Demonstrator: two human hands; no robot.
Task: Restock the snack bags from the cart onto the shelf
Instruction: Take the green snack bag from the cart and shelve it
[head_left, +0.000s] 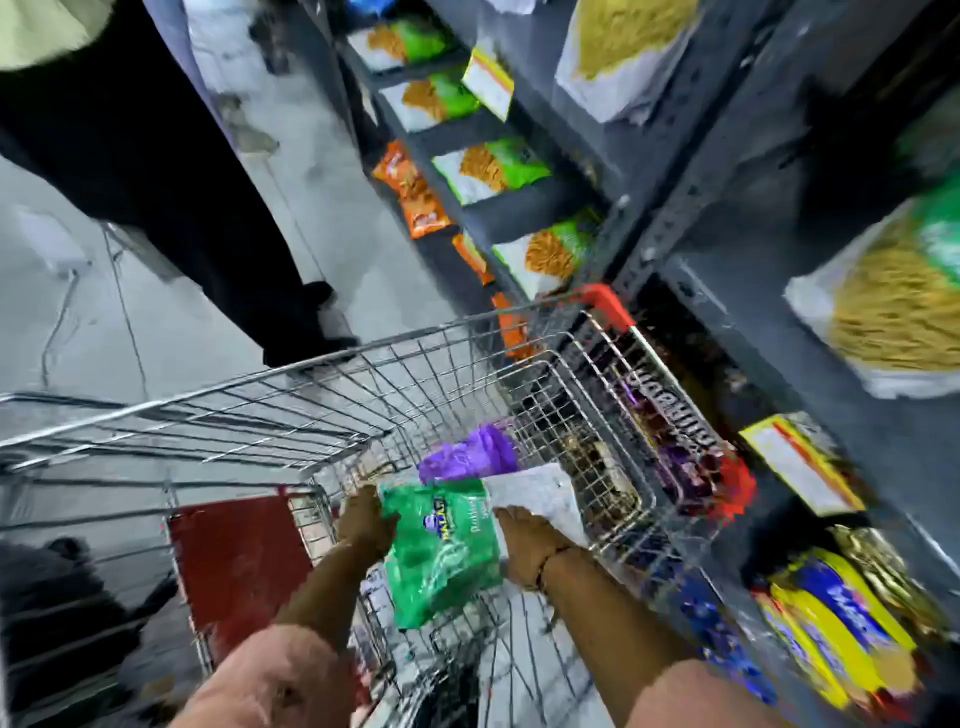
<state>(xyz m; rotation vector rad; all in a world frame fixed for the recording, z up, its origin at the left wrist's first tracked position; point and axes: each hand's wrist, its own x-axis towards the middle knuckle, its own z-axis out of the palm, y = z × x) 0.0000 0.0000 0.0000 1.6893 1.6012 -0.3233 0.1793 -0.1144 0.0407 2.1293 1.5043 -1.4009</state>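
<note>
A green snack bag hangs over the wire cart, held between both hands. My left hand grips its upper left edge. My right hand is closed on its right side, over a white part of the pack. A purple bag lies deeper in the cart just beyond them. The dark metal shelf rises to the right, carrying green and white snack bags and large pale bags of yellow snacks. The picture is motion-blurred.
Another person's dark trouser leg and shoe stand on the grey floor just beyond the cart's front. Orange packets hang along the shelf's side. Blue and yellow packs fill the low shelf at right. The cart's red seat flap is at left.
</note>
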